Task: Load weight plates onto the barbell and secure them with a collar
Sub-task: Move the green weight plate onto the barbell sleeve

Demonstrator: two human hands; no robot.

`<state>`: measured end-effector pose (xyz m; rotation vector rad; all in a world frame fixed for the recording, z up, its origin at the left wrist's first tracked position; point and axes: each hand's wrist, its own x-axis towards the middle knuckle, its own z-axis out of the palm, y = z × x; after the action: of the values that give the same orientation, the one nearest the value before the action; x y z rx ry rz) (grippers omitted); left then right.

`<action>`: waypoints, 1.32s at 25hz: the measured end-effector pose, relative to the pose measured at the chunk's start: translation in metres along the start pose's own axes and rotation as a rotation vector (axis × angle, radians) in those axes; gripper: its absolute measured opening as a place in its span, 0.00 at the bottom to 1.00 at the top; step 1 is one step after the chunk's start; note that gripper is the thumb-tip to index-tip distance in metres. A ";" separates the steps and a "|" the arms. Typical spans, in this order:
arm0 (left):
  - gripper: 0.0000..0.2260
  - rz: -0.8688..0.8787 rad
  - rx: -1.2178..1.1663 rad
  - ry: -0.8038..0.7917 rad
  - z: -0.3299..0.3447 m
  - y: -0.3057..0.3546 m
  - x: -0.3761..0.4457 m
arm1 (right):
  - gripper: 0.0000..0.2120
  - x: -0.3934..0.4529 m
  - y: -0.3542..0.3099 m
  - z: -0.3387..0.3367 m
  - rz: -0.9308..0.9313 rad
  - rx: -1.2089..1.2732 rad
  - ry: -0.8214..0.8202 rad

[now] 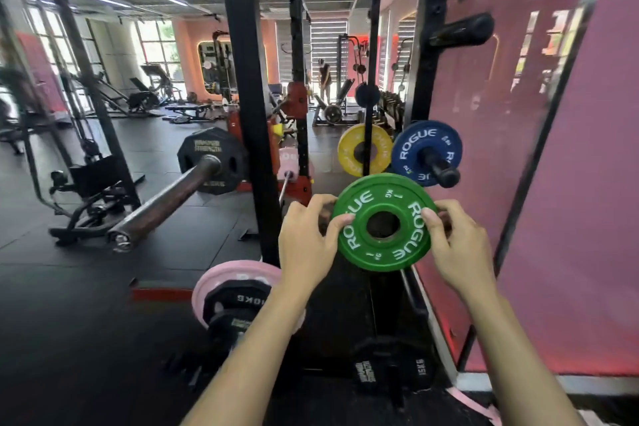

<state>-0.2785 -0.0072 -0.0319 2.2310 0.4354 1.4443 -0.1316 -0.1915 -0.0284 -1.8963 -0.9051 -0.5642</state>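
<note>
1. Hands up in front of the rack, both on the green plate (383,222), which is held upright, its face turned to the camera, white "ROGUE" lettering on it.
2. Left hand (306,245) grips the plate's left rim: thumb laid across the front face, fingers curled round behind the edge.
3. Right hand (458,245) mirrors it on the right rim, thumb pressing the front face, fingers wrapped behind. Neither hand is spread; both are clamped on the rim.
4. Centre hole of the plate is dark; whether a storage peg passes through it, I cannot tell.
5. Just above and to the right, a blue plate (427,152) sits on a black peg (444,171) jutting from the rack upright (430,45), the peg's tip poking out past it.
6. Left of the blue one, a yellow plate (352,149) hangs partly behind a thin black post.
7. Barbell (166,201) lies well to the left of the hands, its bare sleeve end pointing toward the camera, a black plate (211,159) already on it, hard against the inner end of the sleeve.
8. Down low at the foot of the rack, a pink plate (228,277) with black plates (238,304) stacked in front of it, partly hidden by the left forearm.
9. Another black plate (390,370) stands at the rack's base between the forearms.
</note>
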 end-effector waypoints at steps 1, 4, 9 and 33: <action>0.14 -0.019 0.013 0.012 -0.026 -0.011 -0.007 | 0.11 -0.011 -0.021 0.014 -0.006 0.006 -0.020; 0.14 -0.096 0.062 0.038 -0.105 -0.043 -0.029 | 0.13 -0.039 -0.084 0.056 -0.035 0.053 -0.094; 0.15 -0.194 0.176 0.140 -0.220 -0.085 -0.056 | 0.14 -0.064 -0.181 0.120 -0.141 0.149 -0.204; 0.10 -0.406 0.215 0.227 -0.307 -0.231 -0.021 | 0.13 -0.043 -0.283 0.291 -0.217 0.167 -0.282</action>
<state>-0.5733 0.2394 -0.0604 1.9805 1.0951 1.4831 -0.3761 0.1349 -0.0382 -1.7635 -1.3107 -0.3388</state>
